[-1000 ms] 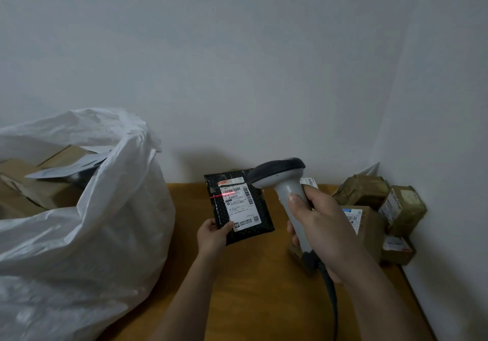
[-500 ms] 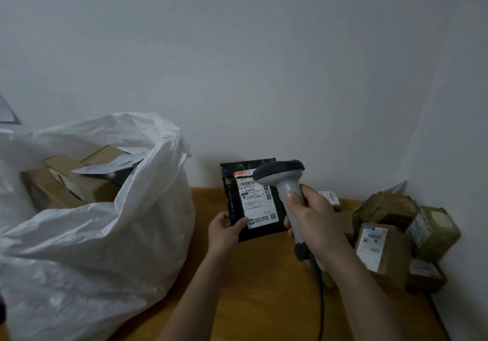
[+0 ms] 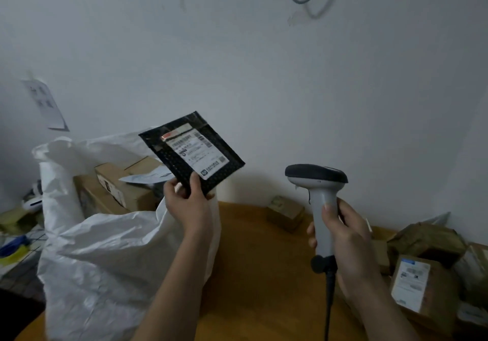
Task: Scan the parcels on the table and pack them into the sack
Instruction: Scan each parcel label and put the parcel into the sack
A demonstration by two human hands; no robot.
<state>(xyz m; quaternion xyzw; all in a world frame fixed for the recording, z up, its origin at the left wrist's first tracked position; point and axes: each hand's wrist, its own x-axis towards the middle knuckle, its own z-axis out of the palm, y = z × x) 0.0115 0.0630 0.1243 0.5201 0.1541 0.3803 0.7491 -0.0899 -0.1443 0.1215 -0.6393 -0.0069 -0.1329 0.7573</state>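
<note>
Left hand (image 3: 187,203) pinches the black bubble mailer (image 3: 191,153) by its lower corner, thumb on the label face, fingers behind. The mailer is held up above and slightly outboard of that hand, tilted, its white shipping label (image 3: 196,153) facing the camera. It hangs just over the near rim of the white woven sack (image 3: 105,256), which stands directly below and to the outer side of the left hand.

Right hand (image 3: 343,240) is wrapped round the grip of the grey handheld barcode scanner (image 3: 318,201), head upright above the fist, cable trailing down from below it. The scanner stands well apart from the mailer and no beam is visible on the label.

Judged step: depositing this mailer in the sack. Brown cardboard boxes (image 3: 118,185) already fill the sack high, beyond the left hand. Advice: carry the mailer further past the rim before letting go, and lay it flat on the boxes, since a corner pinch gives little control and a light flat packet could slide back out over the slack edge onto the wooden table (image 3: 258,274).

Taped brown parcels (image 3: 422,274) lie outboard of the right hand, one small parcel (image 3: 286,212) between the two hands, further back. These appear to await scanning.
</note>
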